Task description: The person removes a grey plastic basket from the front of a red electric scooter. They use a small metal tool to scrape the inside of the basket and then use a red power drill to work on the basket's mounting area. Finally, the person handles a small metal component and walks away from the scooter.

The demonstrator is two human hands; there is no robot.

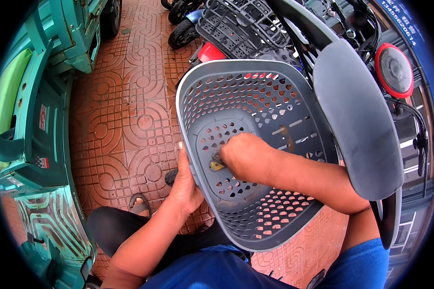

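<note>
A grey perforated plastic basket (226,84) fills the middle, tilted toward me. My left hand (187,187) grips its left wall from outside, thumb along the edge. My right hand (242,156) is inside the basket, its fingers closed low at the bottom around something mostly hidden. Beside those fingers a small yellow piece (216,165) and a bit of dark metal show. My right forearm crosses the basket's right side, next to a long grey padded seat (357,120).
Teal cargo tricycles (46,135) line the left. Parked scooters with black racks (231,26) crowd the top, with a red-rimmed round part (394,67) at right. Patterned red paving (118,120) lies below, and my sandalled foot (142,204) shows under my left arm.
</note>
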